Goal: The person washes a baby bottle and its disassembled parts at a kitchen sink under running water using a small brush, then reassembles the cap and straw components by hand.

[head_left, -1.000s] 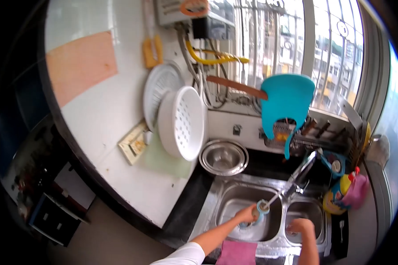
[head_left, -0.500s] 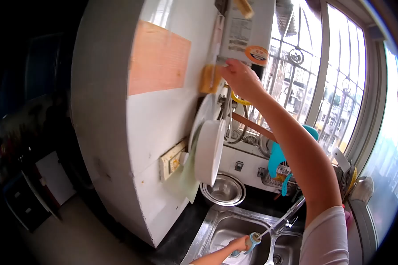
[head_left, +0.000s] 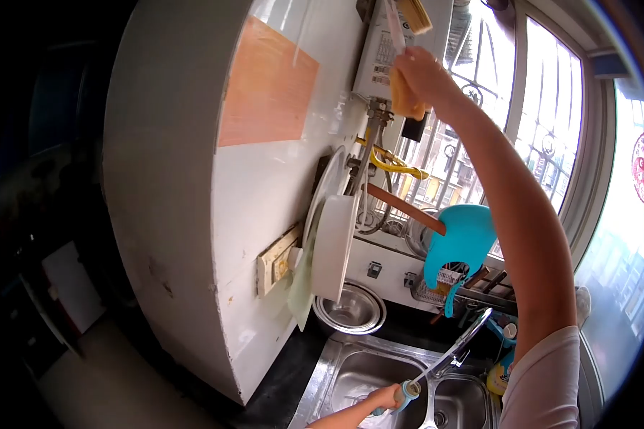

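Observation:
High in front of the water heater (head_left: pixel 376 68), my right hand (head_left: pixel 429 80) is closed around a long-handled sponge brush. The sponge brush (head_left: pixel 406 99) has a yellow sponge head hanging below my fingers and a pale handle rising above them. Low over the left basin of the steel sink (head_left: pixel 350 372), my left hand (head_left: pixel 385 397) grips a light blue bottle (head_left: pixel 410 391). Its open mouth faces the thin stream of water from the faucet (head_left: pixel 472 327). My fingers hide part of the bottle's body.
A bristle brush (head_left: pixel 415 16) hangs at the top. White basins (head_left: pixel 330 247) hang against the tiled wall, above nested steel bowls (head_left: pixel 349 309). A turquoise hanging item (head_left: pixel 459 232) and yellow pipe (head_left: pixel 397 166) are near the barred window. A wall socket (head_left: pixel 277 261) is at left.
My right hand has taken hold of the sponge brush and carried it up and right, away from beside the wall. My left hand still holds the bottle under the water. The view has shifted slightly.

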Action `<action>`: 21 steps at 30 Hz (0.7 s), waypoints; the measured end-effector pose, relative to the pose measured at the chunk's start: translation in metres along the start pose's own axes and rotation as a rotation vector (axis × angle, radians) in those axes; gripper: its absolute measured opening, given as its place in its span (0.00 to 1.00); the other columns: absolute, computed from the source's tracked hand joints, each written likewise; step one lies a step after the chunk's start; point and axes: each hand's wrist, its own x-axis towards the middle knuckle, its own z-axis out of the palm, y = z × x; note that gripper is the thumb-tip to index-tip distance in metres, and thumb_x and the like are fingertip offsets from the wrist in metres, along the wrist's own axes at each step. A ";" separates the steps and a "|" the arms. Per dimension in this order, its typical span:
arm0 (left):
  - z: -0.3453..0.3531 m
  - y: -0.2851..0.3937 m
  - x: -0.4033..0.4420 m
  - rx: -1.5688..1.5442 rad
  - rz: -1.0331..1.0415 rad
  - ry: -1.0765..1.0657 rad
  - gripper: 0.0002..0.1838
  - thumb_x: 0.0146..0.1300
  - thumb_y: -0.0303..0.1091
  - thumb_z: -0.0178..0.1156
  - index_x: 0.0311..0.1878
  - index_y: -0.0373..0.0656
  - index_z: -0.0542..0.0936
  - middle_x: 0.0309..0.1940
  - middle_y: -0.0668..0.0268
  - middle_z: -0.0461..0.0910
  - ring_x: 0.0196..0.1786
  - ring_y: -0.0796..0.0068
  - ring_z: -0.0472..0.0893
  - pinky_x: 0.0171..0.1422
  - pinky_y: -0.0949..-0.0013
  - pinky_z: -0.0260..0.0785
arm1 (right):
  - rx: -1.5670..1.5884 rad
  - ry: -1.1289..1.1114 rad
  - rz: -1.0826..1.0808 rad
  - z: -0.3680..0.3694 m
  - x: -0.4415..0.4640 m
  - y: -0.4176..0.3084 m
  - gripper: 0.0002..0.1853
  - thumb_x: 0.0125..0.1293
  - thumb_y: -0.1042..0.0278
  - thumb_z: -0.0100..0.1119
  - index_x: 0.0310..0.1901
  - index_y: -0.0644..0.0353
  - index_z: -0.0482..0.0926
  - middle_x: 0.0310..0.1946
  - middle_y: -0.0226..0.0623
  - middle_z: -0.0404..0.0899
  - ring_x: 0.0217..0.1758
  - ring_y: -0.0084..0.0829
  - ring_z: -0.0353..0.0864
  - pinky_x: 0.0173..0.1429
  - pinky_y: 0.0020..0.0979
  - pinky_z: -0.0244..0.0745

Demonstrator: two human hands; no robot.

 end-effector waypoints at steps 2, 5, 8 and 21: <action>0.003 0.000 0.000 0.010 0.003 -0.008 0.33 0.39 0.41 0.64 0.54 0.50 0.67 0.37 0.60 0.79 0.32 0.66 0.80 0.37 0.65 0.70 | 0.067 0.113 -0.037 -0.008 -0.005 0.005 0.17 0.60 0.59 0.44 0.46 0.60 0.71 0.33 0.39 0.74 0.35 0.29 0.74 0.41 0.31 0.69; -0.006 0.010 -0.012 -0.045 -0.003 0.015 0.32 0.40 0.40 0.64 0.52 0.49 0.68 0.37 0.58 0.79 0.36 0.63 0.79 0.40 0.63 0.70 | 0.220 0.080 0.026 -0.032 -0.054 0.036 0.25 0.58 0.53 0.54 0.49 0.65 0.68 0.38 0.44 0.74 0.41 0.31 0.76 0.42 0.29 0.73; 0.000 -0.008 -0.005 -0.021 0.043 0.148 0.29 0.40 0.38 0.64 0.50 0.47 0.69 0.38 0.56 0.78 0.42 0.59 0.78 0.45 0.61 0.69 | 0.283 0.110 0.103 -0.054 -0.180 0.070 0.24 0.55 0.71 0.59 0.54 0.59 0.64 0.40 0.40 0.71 0.40 0.29 0.75 0.42 0.29 0.76; -0.014 -0.019 -0.015 0.117 -0.305 0.250 0.37 0.41 0.40 0.65 0.58 0.53 0.63 0.48 0.56 0.75 0.51 0.55 0.73 0.52 0.59 0.66 | 1.084 0.409 1.291 0.099 -0.546 0.308 0.13 0.64 0.55 0.48 0.44 0.51 0.64 0.17 0.26 0.62 0.13 0.19 0.58 0.15 0.22 0.54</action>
